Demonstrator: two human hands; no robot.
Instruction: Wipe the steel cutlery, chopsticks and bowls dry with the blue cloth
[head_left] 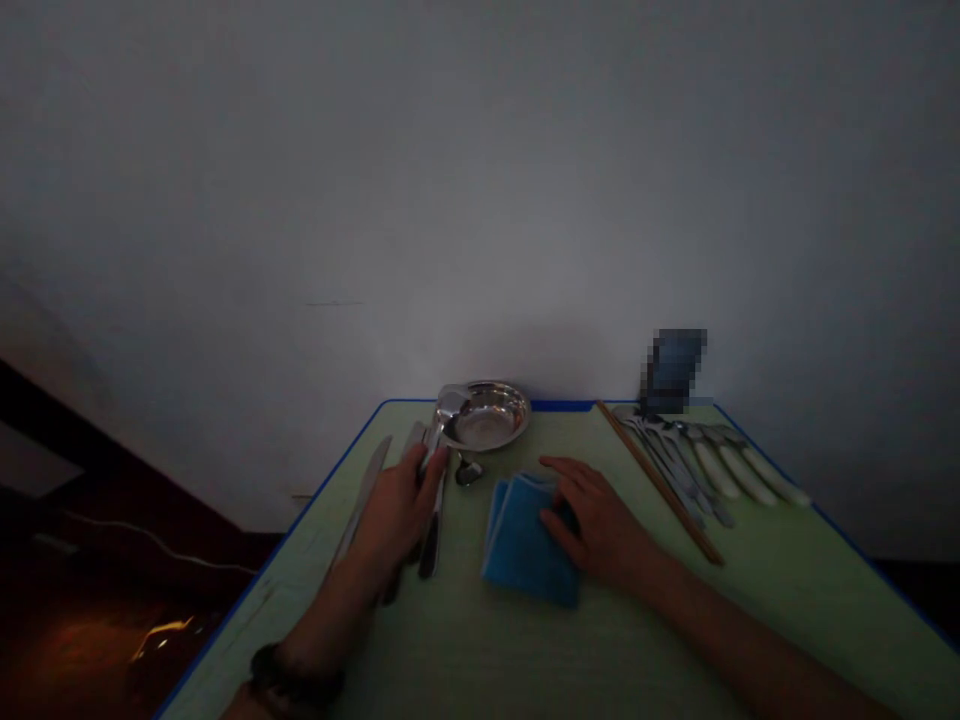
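My left hand (pixel 401 500) is closed around the handle of a large spoon (pixel 452 402), whose broad shiny head is raised at the left rim of a steel bowl (pixel 495 428). Below the bowl lies a small spoon (pixel 469 471). A table knife (pixel 369 490) and more dark-handled cutlery (pixel 429 548) lie beside and under this hand, partly hidden by it. My right hand (pixel 600 520) rests at the right side of a folded blue cloth (pixel 525 550), fingers stretched out and apart over its edge.
Wooden chopsticks (pixel 660 483) lie on the right of the green table (pixel 450 650). Past them are several metal utensils (pixel 679 465) and several with pale handles (pixel 746 470). A blurred dark upright object (pixel 671 372) stands at the back right, before the wall.
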